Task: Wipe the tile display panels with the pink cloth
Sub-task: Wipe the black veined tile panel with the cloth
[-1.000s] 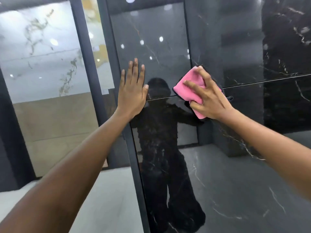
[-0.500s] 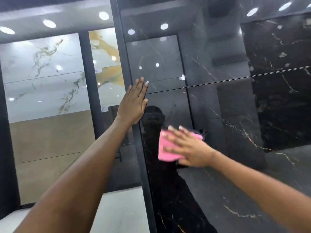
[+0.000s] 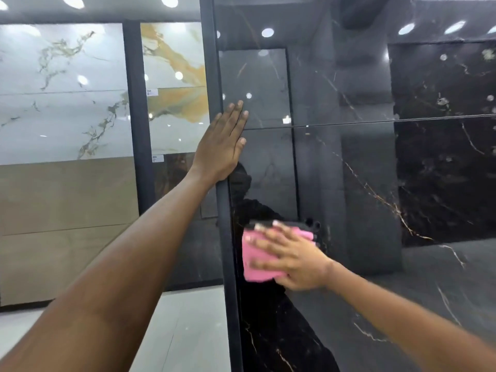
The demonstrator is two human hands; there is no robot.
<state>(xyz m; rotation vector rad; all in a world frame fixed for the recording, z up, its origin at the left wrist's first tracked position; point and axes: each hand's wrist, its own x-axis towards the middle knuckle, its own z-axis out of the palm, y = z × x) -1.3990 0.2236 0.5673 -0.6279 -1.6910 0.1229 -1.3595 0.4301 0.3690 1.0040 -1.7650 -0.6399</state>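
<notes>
We press the pink cloth flat against the black marble panel with our right hand, fingers spread straight over it, just beside the panel's dark frame. Higher up that frame, our left hand rests open-palmed, fingers straight.

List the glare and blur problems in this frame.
Head view: ceiling-light reflections dot the glossy black panel; the person's reflection darkens it; the right hand and pink cloth are motion-blurred; the left hand is sharp.
</notes>
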